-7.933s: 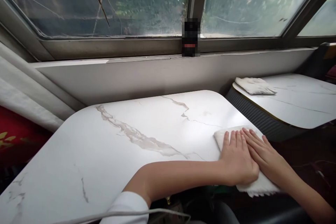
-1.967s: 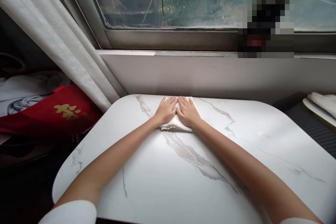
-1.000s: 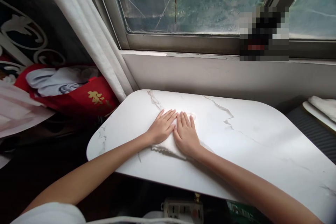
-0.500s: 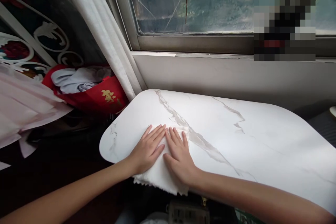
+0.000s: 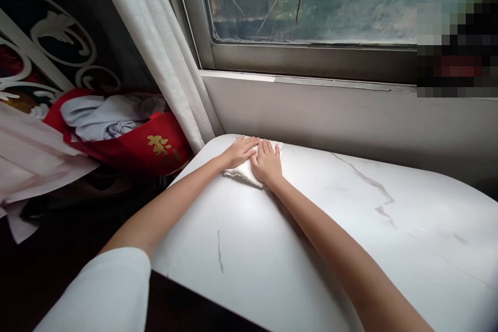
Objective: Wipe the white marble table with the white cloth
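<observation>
My left hand [image 5: 241, 152] and my right hand [image 5: 267, 163] lie flat, side by side, on a white cloth [image 5: 246, 172]. Both have their fingers stretched out and pointing away from me. Under the palms the cloth is largely hidden; its ragged near edge and a bit beyond my right fingers show. It rests on a white tabletop [image 5: 319, 212] with grey marble-like veins, close to the far edge by the wall. Both arms reach forward over the table.
A window frame [image 5: 311, 58] and a low wall [image 5: 311, 109] run behind the table. On the left hang a pale curtain [image 5: 163, 52] and pink fabric [image 5: 42, 155]. Beside the table's left end is a red bag [image 5: 128, 150] with grey cloth [image 5: 105, 116] inside. A pixelated patch covers the upper right.
Both hands and the cloth have moved forward, from the table's near edge to its far edge. My view has shifted too, and a white left sleeve now shows.
</observation>
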Tool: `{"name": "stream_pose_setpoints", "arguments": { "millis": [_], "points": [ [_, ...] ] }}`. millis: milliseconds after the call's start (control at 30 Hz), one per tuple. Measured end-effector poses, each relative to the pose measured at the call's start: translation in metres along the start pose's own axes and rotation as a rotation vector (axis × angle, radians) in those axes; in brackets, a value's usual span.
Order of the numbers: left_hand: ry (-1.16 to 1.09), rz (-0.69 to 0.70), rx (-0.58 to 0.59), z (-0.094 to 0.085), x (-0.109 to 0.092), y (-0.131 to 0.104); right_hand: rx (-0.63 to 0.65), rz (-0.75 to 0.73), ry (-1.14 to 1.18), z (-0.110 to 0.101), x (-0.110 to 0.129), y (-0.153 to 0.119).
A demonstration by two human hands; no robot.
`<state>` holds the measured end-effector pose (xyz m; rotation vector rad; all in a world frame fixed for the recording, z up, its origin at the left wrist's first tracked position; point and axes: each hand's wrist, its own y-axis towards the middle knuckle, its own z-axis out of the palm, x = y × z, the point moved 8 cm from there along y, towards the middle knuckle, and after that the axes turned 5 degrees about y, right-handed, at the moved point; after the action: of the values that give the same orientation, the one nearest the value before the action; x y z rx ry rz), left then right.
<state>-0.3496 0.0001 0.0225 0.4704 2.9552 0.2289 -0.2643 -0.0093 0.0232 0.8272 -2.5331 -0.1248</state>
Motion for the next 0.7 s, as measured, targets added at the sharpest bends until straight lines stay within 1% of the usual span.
{"name": "stream_pose_setpoints", "arguments": {
  "millis": [100,233,300,400,467,533,600,700],
  "points": [
    [0.003,0.013,-0.007,0.003,0.02,0.016,-0.02,0.003,-0.017,0.005,-0.002,0.023],
    [0.025,-0.007,-0.016,0.005,0.04,0.024,-0.043,-0.01,-0.025,0.009,0.0,0.043],
    [0.04,-0.019,-0.012,0.005,0.043,0.024,-0.052,-0.013,-0.026,0.009,0.001,0.047],
    [0.057,-0.02,-0.007,0.003,0.04,0.018,-0.044,-0.03,-0.02,0.01,0.005,0.042],
    [0.061,-0.015,0.001,0.001,0.035,0.006,-0.034,-0.035,-0.008,0.01,0.011,0.031],
    [0.061,-0.006,0.002,-0.001,0.027,-0.014,-0.03,-0.034,0.01,0.01,0.022,0.013],
    [0.059,0.013,-0.004,-0.006,0.017,-0.043,-0.029,-0.046,0.04,0.011,0.04,-0.012],
    [0.049,0.034,-0.014,-0.017,-0.003,-0.101,0.001,-0.095,0.11,0.012,0.075,-0.058]
  ]
}}
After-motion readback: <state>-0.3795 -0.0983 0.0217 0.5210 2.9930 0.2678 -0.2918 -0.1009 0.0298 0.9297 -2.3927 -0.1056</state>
